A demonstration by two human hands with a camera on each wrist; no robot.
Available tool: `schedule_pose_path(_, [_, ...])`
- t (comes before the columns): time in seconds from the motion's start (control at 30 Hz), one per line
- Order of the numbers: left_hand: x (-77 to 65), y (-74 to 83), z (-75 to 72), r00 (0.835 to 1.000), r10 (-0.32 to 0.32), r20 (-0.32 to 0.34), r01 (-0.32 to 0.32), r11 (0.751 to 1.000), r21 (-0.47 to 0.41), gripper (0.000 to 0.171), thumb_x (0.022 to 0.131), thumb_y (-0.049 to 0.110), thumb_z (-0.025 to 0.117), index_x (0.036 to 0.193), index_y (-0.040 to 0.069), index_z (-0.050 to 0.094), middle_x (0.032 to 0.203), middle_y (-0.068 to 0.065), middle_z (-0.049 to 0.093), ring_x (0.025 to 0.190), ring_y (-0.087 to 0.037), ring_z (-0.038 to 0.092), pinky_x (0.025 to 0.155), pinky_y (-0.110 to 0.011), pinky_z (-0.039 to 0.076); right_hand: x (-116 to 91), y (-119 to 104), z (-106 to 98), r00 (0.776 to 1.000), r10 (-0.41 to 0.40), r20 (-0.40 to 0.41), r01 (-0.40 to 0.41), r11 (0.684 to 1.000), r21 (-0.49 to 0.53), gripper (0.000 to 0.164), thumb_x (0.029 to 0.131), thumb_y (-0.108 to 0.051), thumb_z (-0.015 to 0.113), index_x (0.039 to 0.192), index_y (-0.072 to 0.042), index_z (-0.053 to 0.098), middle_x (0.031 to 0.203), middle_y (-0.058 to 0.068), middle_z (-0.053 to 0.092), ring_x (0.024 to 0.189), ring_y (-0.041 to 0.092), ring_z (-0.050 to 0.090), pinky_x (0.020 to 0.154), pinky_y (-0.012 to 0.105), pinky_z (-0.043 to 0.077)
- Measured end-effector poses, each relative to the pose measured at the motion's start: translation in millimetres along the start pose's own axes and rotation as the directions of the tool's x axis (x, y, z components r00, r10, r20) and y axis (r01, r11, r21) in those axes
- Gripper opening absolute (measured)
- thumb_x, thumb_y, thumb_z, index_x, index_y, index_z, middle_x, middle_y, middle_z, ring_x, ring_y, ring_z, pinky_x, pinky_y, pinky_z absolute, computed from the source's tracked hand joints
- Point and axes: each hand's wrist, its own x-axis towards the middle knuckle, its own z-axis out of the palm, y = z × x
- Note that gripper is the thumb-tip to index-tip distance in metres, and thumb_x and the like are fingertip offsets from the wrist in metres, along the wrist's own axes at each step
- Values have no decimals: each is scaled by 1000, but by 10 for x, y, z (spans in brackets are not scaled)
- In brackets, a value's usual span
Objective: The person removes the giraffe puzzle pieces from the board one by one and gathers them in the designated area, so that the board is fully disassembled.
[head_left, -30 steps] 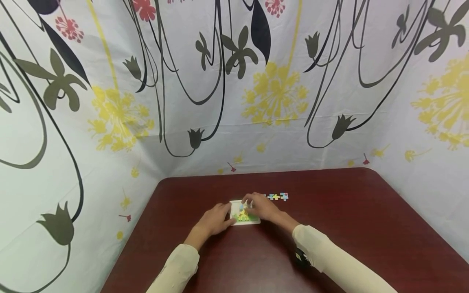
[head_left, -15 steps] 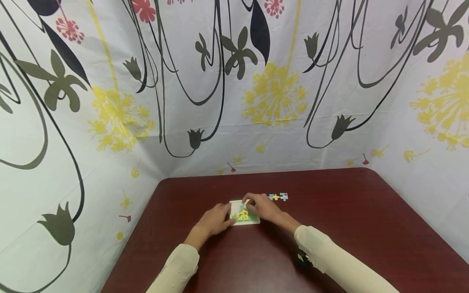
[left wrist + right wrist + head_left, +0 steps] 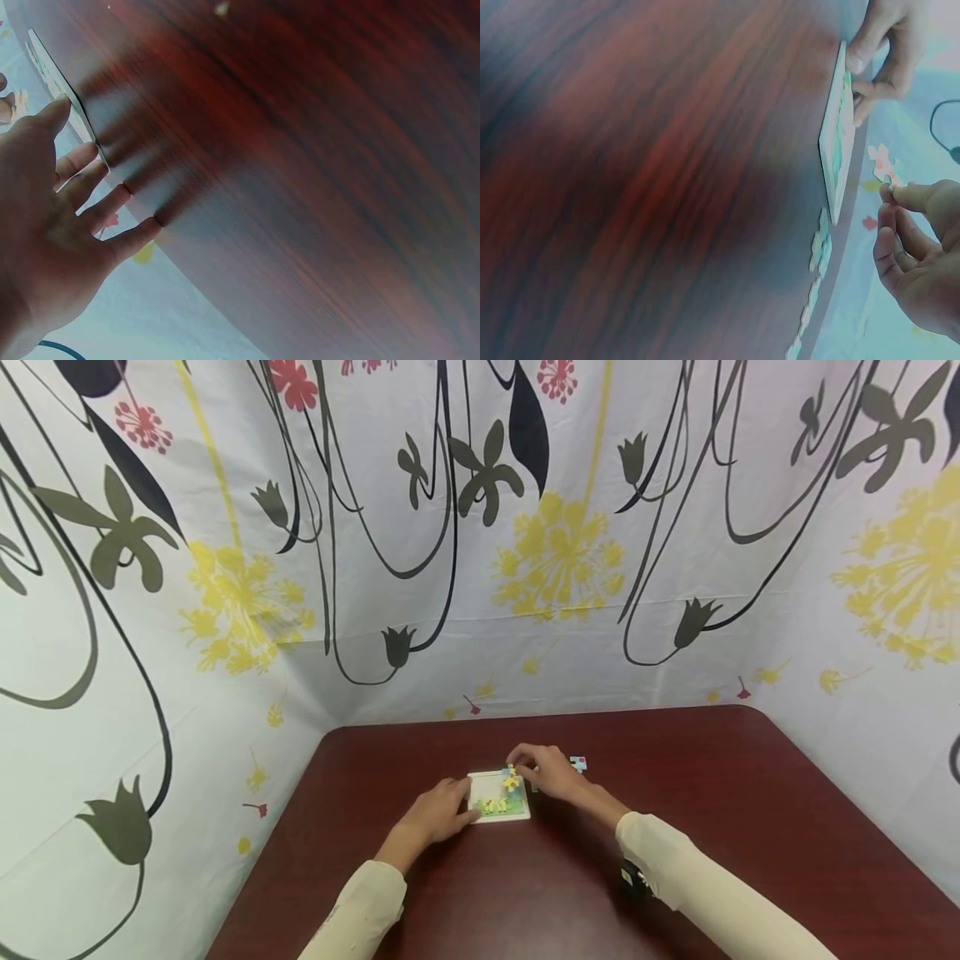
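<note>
A small white puzzle tray (image 3: 487, 786) lies on the table, with green pieces bearing yellow giraffe legs (image 3: 497, 807) along its near side. Its upper left shows bare backing. My left hand (image 3: 437, 810) rests at the tray's left side; in the left wrist view its thumb (image 3: 57, 112) touches the edge and the other fingers spread out fairly straight. Above the tray's right part, my right hand (image 3: 551, 770) pinches a yellow-and-blue jigsaw piece (image 3: 512, 779) between thumb and fingertips. The right wrist view shows this piece (image 3: 883, 163) raised clear of the tray, knobs outward.
Loose puzzle pieces (image 3: 815, 270) lie in a row beyond the tray's right side; a blue one (image 3: 578, 763) shows past the right hand. The dark red table (image 3: 675, 827) is bounded by flowered white cloth (image 3: 450, 610) at the back and sides.
My right hand has lifted the yellow giraffe piece out of the tray, moving slightly right and away, leaving bare backing where the giraffe's body was. The left hand has stayed put.
</note>
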Motion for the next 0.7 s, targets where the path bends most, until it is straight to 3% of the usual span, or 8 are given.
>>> schedule_pose_path(0.33, [-23,-13,-10,1000,11,-15,-11,1000,-4,32,102,46,65,113,17,58,115,-4,61,103,-21,57,80,-43,51,-130,174,-243,999,36,-19,-37,998,-60,15,101,-3,67,115,-3,70,102,9,76,88,25,74,71,32,58])
schedule_pose_path(0.7, [-27,-1,-3,1000,20,-21,-20,1000,-7,30,102,45,66,109,18,57,105,0,58,92,-19,52,74,-39,47,-284,357,-378,996,74,-41,-79,990,-115,14,99,-2,69,113,-2,71,101,8,76,93,24,73,79,42,59])
